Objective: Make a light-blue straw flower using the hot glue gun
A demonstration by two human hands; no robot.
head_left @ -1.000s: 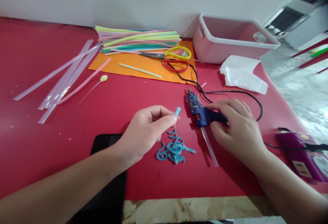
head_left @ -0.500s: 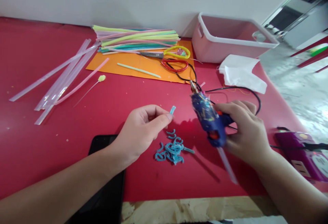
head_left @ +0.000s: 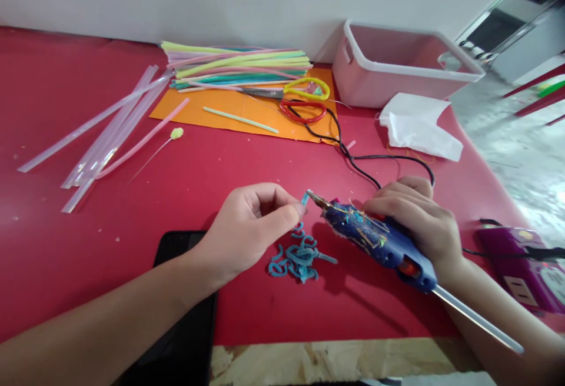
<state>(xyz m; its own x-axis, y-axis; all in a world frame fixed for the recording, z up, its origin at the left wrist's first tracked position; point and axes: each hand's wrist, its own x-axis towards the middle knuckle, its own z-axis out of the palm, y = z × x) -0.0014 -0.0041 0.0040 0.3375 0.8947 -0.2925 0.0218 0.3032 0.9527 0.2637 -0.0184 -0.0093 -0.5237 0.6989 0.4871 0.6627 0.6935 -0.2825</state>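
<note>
My left hand point(head_left: 260, 227) pinches a short blue pipe cleaner piece point(head_left: 305, 198) between thumb and forefinger. Wrapped round the handle of a blue glue gun point(head_left: 375, 236) is my right hand point(head_left: 412, 215). The gun points left, its metal nozzle at the top end of the pipe cleaner piece and seemingly touching it. A clear glue stick point(head_left: 479, 320) sticks out of the gun's back. Below the hands lies a small heap of curled blue pipe cleaner pieces point(head_left: 300, 259) on the red table point(head_left: 247, 309).
Behind lie a bundle of coloured pipe cleaners point(head_left: 238, 62), scissors point(head_left: 304, 109) and orange card point(head_left: 176, 108). Clear glue sticks point(head_left: 112, 133) are at left, a black phone point(head_left: 180, 321) under my left forearm. At right are a pink bin point(head_left: 371, 83), white paper point(head_left: 417, 127) and purple power strip point(head_left: 516, 256).
My right hand has turned the glue gun from pointing up and away to pointing left, bringing its nozzle to the pipe cleaner piece. My left hand has barely moved.
</note>
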